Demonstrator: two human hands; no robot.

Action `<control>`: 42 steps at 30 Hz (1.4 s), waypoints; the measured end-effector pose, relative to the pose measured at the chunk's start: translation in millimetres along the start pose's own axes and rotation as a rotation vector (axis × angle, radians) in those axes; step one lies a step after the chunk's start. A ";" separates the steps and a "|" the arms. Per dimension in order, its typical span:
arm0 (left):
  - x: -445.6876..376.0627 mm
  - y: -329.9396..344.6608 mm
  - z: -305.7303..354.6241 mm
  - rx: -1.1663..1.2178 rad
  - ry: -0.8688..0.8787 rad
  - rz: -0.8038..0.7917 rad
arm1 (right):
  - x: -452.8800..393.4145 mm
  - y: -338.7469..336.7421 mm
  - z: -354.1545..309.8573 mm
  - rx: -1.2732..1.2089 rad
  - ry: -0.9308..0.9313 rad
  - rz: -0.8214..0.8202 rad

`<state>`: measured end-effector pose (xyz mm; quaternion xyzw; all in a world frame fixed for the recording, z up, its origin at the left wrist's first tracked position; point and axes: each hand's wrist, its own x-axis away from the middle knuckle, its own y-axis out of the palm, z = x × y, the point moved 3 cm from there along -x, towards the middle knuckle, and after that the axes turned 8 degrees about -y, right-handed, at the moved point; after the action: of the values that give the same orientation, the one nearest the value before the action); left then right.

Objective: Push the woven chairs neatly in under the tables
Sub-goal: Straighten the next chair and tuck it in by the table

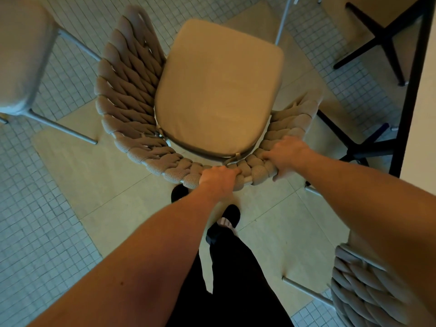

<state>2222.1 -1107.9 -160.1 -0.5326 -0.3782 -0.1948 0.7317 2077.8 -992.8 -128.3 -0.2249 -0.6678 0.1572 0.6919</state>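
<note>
Both hands clamp the woven chair (132, 95) back rim: left hand (218, 178), right hand (286, 154). Seat points ahead; table edge (411, 90) lies right-forward, nearer the right hand.

Beige cushioned woven chair (132, 109), upright

Place: looks like a café or restaurant seating area, not a home.
Seating: several matching woven chairs (132, 90) with thick rope backs, one with a beige seat cushion (219, 90), another at lower right (361, 296), a third at upper left (21, 55).
Tables: dark cross-shaped pedestal bases (368, 147) on the floor, dark-edged worktop (410, 90) along the right.
Floor: small square mosaic tiles (35, 232) mixed with large beige slabs (113, 192), laid in a pattern.
</note>
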 end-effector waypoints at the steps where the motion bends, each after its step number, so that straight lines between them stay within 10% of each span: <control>1: -0.1 -1.2 -0.8 0.002 0.010 -0.003 | 0.1 0.0 -1.0 0.001 0.002 0.003; 31: 37.3 -48.6 -156.8 -0.730 0.124 -0.028 | -53.1 -60.0 -147.8 -0.629 0.113 0.205; 42: 29.3 -13.4 -97.0 -0.365 -0.029 -0.191 | -34.5 -22.2 -106.9 -0.447 0.005 0.180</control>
<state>2265.2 -1199.1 -143.5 -0.6208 -0.3961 -0.3209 0.5956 2180.3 -1040.3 -147.0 -0.4317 -0.6614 0.0660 0.6098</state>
